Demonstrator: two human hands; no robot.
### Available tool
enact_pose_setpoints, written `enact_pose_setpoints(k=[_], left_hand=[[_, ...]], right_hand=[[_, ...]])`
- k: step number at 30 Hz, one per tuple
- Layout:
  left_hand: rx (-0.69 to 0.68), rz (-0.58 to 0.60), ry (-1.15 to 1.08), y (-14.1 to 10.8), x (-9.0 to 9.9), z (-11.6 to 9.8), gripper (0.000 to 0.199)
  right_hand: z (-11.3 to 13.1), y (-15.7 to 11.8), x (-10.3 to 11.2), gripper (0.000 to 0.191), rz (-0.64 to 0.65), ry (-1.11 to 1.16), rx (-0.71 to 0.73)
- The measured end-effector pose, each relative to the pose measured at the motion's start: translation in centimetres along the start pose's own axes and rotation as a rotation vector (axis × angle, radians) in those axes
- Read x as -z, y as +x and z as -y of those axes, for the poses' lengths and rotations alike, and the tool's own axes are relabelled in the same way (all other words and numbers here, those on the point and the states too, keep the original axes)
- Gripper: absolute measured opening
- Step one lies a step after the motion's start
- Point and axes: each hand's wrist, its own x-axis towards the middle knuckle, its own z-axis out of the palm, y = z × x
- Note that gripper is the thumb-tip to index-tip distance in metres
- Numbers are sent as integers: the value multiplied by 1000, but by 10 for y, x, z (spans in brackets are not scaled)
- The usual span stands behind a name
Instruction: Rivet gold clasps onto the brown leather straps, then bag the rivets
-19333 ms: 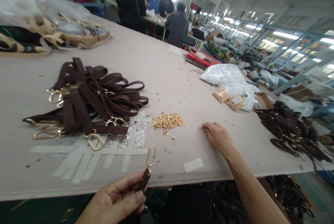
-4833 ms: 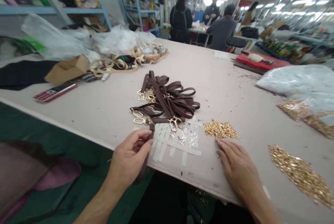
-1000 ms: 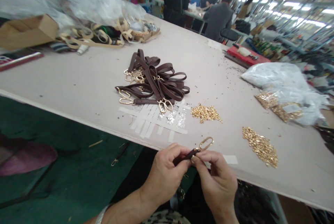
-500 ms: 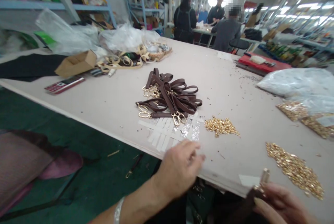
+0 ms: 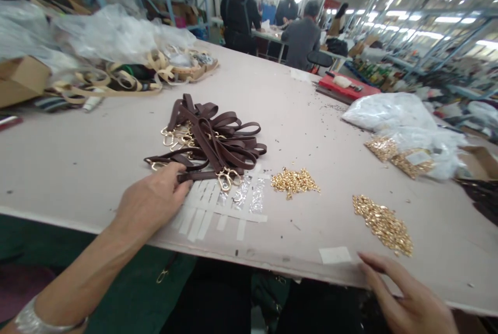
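Note:
A pile of dark brown leather straps (image 5: 218,142) lies on the table, with gold oval snap hooks (image 5: 224,181) at their ends. At the pile's near left side, my left hand (image 5: 153,199) is closed with thumb and fingers around the end of one strap; that end's hook is hidden by the hand. By the table's front edge, my right hand (image 5: 404,290) is open, its fingers stretched out and holding nothing. A small heap of gold metal pieces (image 5: 293,182) sits right of the straps. Nearer my right hand lies a longer gold heap (image 5: 383,224).
White tape strips (image 5: 210,207) mark the table (image 5: 97,168) below the straps. Plastic bags (image 5: 389,111) and bags of gold pieces (image 5: 412,163) lie at right, a red board (image 5: 346,87) beyond. Tan bands (image 5: 112,80) and a cardboard box (image 5: 23,80) lie at left. Several people work behind.
My left hand has moved left and forward to the strap pile and closed on a strap end. My right hand no longer holds the brown strap with gold hardware. The view has turned right.

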Motion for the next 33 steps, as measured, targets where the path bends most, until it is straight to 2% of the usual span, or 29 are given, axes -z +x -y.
enact_pose_setpoints(k=[3,6,10,16,20,24,29,33], left_hand=[[-29,26,23,-1,-4,0,41],[-32,71,30,-1,-5,2,44],[34,219,22,-4,3,6,39],[1,303,-56,-23,24,6,30],[-5,311,-13,-33,27,7,35],[-6,307,-5,-37,27,8,26],[85,220,186,-42,39,11,31],[209,81,287,-48,55,27,36]], right_hand=[[35,35,-45,23,105,-11,188],[63,69,-82,27,167,-88,268],[78,95,-107,22,242,-214,302],[64,97,-106,19,264,-175,221],[53,95,-104,22,293,-134,227],[50,94,-103,23,293,-171,278],[51,91,-102,19,305,-262,340],[54,94,-107,17,277,-263,412]])
